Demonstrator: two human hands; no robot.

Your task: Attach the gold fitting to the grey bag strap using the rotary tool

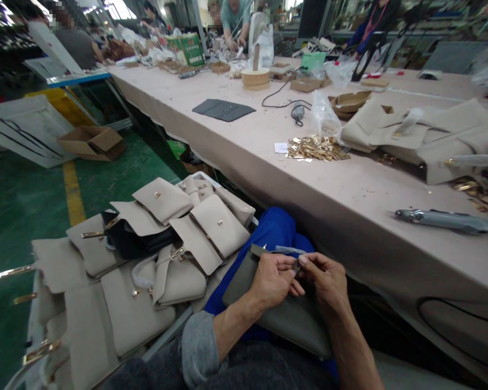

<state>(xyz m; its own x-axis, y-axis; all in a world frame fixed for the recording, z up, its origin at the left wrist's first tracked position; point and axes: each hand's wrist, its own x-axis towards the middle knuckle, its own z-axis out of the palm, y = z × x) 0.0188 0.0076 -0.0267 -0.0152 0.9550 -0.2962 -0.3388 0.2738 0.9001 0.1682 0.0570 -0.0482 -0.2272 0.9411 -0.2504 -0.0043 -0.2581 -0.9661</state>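
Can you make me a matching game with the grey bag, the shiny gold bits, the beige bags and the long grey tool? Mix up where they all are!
Things:
1. grey bag
2. gold bits
3. beige bags
4. long grey tool

Places:
A. heaped on the table next to a clear plastic bag
B. lying by itself on the right side of the table
C. on the person's lap, pinched by the left hand and the right hand
D. stacked in a pile to the person's left

Pairs: 1-C, 2-A, 3-D, 4-B
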